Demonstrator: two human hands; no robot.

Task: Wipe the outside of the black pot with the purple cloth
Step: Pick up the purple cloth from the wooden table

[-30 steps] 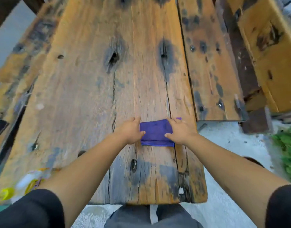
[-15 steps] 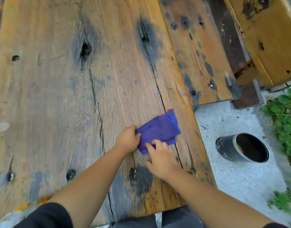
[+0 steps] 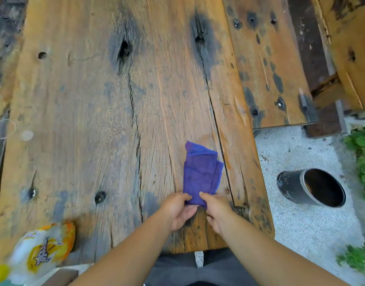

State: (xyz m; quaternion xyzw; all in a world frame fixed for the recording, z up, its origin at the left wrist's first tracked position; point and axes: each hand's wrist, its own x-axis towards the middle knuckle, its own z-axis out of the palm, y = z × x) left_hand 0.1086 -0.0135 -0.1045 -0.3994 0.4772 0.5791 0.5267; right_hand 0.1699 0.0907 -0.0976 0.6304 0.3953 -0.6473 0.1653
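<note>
— Weathered plank surface [image 3: 84, 120], cracked and stained. What are the hands doing?

— Left hand [image 3: 176, 210] and right hand [image 3: 215, 211] each pinch the near edge of the folded purple mesh cloth [image 3: 201, 174], which lies flat on the wood.

— And the round black metal pot [image 3: 312, 187]?

— Off the surface, to the right of the cloth, tipped on its side on the pale gravel floor [image 3: 301, 234].

— Risks?

— I'd guess the thin cloth could unfold when lifted, and the pot, lying sideways, may roll under wiping.
</note>
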